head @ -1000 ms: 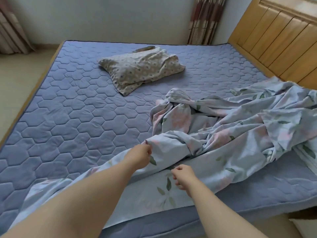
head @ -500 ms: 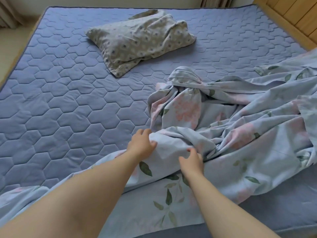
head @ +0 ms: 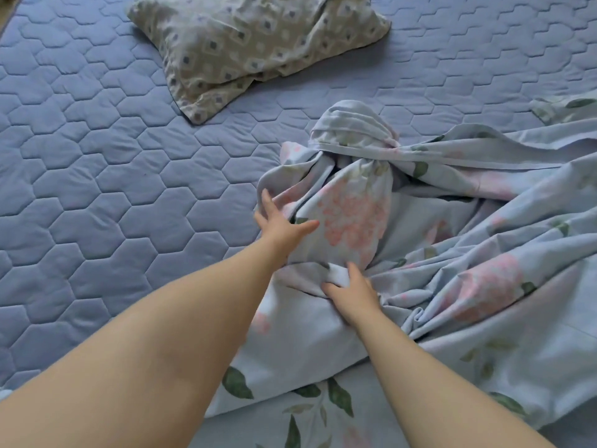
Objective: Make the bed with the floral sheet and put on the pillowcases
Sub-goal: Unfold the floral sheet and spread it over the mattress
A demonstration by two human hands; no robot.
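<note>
The pale blue floral sheet (head: pixel 452 240) lies bunched and twisted across the right half of the bed, with a knot-like bundle at its far end. My left hand (head: pixel 279 226) reaches into the left side of the bundle with fingers spread and straight, touching the folds. My right hand (head: pixel 350 292) grips a fold of the sheet just below the pink flower print. A pillow (head: pixel 255 43) in a beige patterned case lies at the far middle of the bed.
The blue quilted mattress pad (head: pixel 106 176) with hexagon stitching is bare on the left and far side. The near part of the sheet hangs over the front edge of the bed.
The view has moved forward and down over the bed. My left hand let go of the sheet's edge and reached farther into the bundle; my right hand moved forward and gripped a fold.
</note>
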